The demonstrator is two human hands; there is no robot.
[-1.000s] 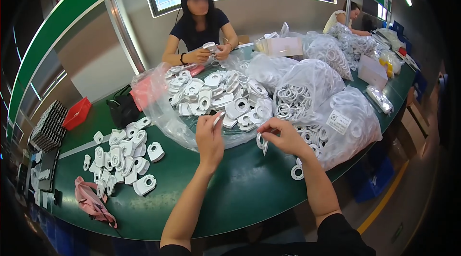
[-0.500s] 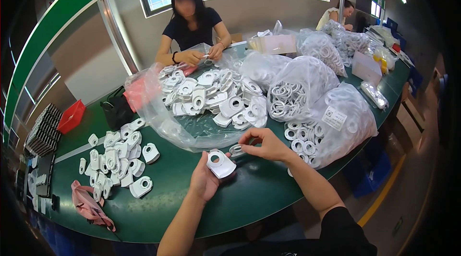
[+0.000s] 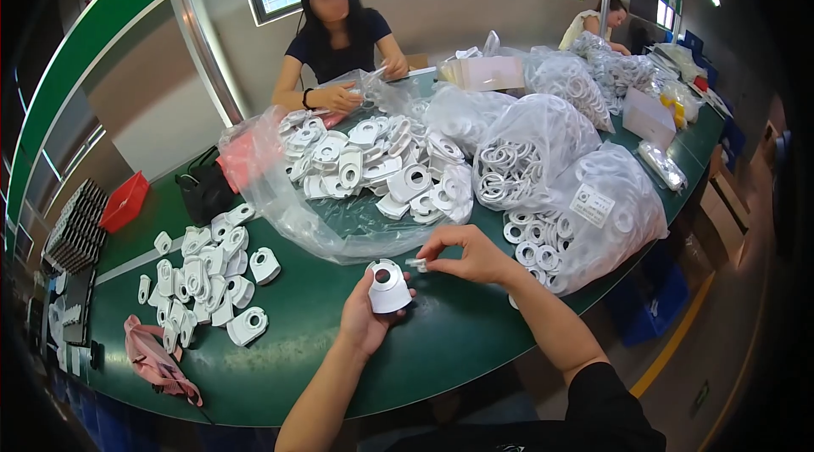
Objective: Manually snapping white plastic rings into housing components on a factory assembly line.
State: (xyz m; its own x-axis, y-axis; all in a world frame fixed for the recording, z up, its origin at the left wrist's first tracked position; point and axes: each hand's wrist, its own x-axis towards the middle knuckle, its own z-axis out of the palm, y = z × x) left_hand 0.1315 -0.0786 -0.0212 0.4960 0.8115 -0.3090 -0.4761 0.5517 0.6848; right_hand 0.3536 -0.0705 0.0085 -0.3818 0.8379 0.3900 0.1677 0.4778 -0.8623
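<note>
My left hand [image 3: 366, 319] is closed round a white plastic housing [image 3: 389, 292] with a round hole, its ring end pointing away from me. Just right of it, my right hand [image 3: 464, 253] pinches a small white ring [image 3: 417, 265], seen nearly edge-on. A small gap separates the ring from the housing. Beyond my hands, a heap of similar white housings [image 3: 349, 169] lies in an open clear plastic bag [image 3: 315, 240]. Loose white rings [image 3: 537, 255] spill from a bag beside my right forearm.
More housings [image 3: 202, 281] lie at the left, near a pink cloth [image 3: 154, 357], a black bag [image 3: 205, 193] and a red bin [image 3: 125, 202]. Full plastic bags [image 3: 623, 214] crowd the right of the green table [image 3: 314, 388]. A co-worker [image 3: 335, 53] sits opposite; another person is farther right.
The housing in my left hand has turned more upright. The ring in my right hand has tilted to nearly edge-on. The co-worker's hands opposite have moved apart.
</note>
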